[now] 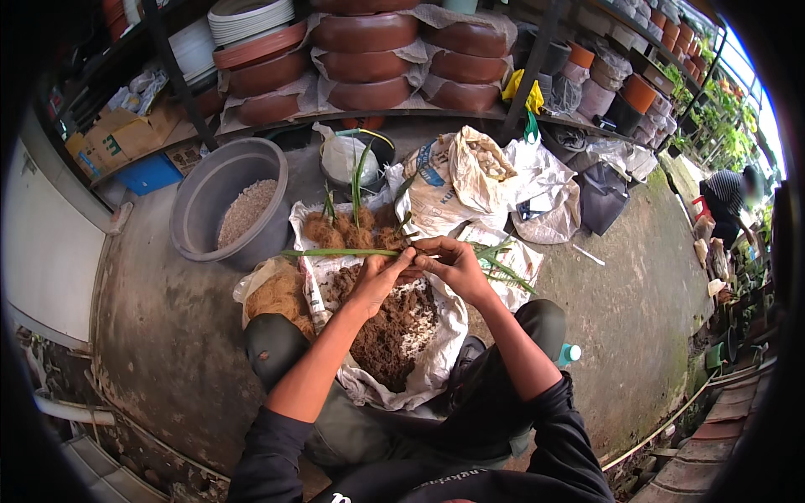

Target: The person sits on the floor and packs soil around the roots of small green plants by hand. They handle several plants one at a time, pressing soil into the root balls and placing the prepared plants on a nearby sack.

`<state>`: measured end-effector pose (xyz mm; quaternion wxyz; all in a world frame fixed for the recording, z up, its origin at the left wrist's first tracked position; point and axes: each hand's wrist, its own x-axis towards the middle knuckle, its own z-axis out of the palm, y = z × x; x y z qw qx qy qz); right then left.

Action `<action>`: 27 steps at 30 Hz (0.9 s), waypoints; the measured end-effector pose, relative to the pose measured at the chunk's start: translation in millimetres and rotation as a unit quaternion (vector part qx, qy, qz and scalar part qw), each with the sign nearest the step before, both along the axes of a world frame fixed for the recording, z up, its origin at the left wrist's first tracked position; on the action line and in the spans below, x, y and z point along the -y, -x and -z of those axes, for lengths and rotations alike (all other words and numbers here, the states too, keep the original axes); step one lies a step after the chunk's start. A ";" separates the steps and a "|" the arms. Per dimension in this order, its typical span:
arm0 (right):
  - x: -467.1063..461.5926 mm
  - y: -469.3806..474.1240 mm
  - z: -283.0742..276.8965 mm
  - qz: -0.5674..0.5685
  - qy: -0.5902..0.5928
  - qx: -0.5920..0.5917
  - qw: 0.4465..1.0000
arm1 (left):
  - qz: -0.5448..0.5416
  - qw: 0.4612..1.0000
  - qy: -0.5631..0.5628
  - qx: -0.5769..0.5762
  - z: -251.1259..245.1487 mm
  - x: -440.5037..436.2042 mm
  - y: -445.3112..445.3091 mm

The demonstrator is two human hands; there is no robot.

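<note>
My left hand (379, 276) and my right hand (454, 267) meet in front of me, both pinching the base of one plant with a long green leaf (333, 252) that points left. Below them, an open white sack (449, 352) holds dark brown fibrous potting material (383, 346) mixed with pale bits. Just beyond, several fibre-wrapped root balls (358, 236) with upright green leaves stand on white sacking. Loose green leafy cuttings (503, 267) lie on a sack to the right of my hands. Near my left knee is a bag of coconut fibre (277, 295).
A large grey tub (179, 207) with pale granules stands at the left. Filled sacks (434, 182) and a black bucket (383, 148) stand ahead, below a shelf of brown pots (365, 63). A capped bottle (569, 354) is by my right knee. Another person (726, 198) crouches at far right.
</note>
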<state>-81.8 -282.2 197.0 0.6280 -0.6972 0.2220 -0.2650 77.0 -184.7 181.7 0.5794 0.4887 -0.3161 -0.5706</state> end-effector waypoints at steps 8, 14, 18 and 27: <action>-1.5 8.2 -4.8 -0.014 0.003 -0.021 1.000 | 0.036 0.999 -0.016 0.002 -14.5 -3.9 0.3; -1.8 6.4 1.5 -0.007 0.080 -0.050 0.995 | 0.013 0.993 -0.016 0.120 -11.3 -2.7 4.6; -7.3 1.5 -4.3 0.009 0.147 -0.048 0.988 | -0.006 0.992 -0.065 0.105 -6.2 -2.2 0.0; -18.0 -1.0 -11.1 0.067 0.201 -0.072 0.975 | -0.061 0.995 -0.012 0.084 5.0 1.2 6.8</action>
